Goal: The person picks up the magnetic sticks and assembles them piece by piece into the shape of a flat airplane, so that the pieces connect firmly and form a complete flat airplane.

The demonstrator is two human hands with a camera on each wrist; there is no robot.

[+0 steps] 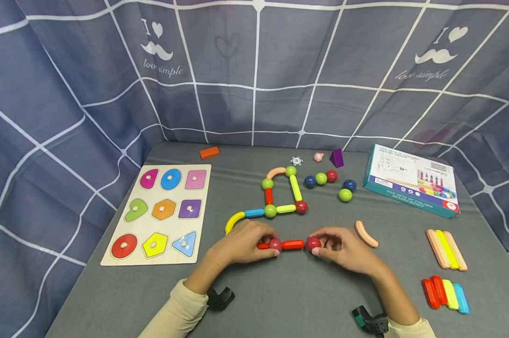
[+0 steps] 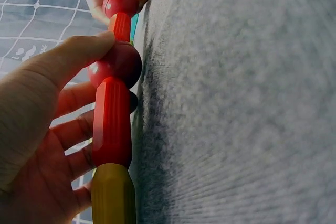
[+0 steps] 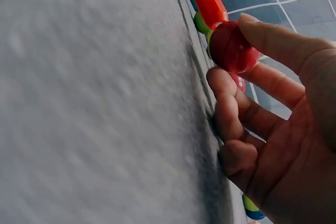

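In the head view, my left hand (image 1: 247, 241) pinches a red ball (image 1: 275, 244) between thumb and fingers. A ribbed red rod (image 1: 293, 244) runs right from it to a second red ball (image 1: 314, 242), which my right hand (image 1: 343, 246) pinches. In the right wrist view that ball (image 3: 233, 47) meets the rod's end (image 3: 208, 1). Another red rod (image 2: 112, 124) and a yellow piece (image 2: 113, 195) follow the first ball in the left wrist view. Behind my left hand, a yellow curved piece (image 1: 234, 220) joins a blue rod (image 1: 254, 213) and a green ball (image 1: 270, 211) in a loop of rods and balls.
A wooden shape puzzle board (image 1: 177, 211) lies left. Loose balls (image 1: 321, 178), a purple block (image 1: 336, 158) and an orange block (image 1: 209, 152) are farther back. At right are a toy box (image 1: 410, 180), a curved piece (image 1: 366, 234) and grouped rods (image 1: 447, 249).
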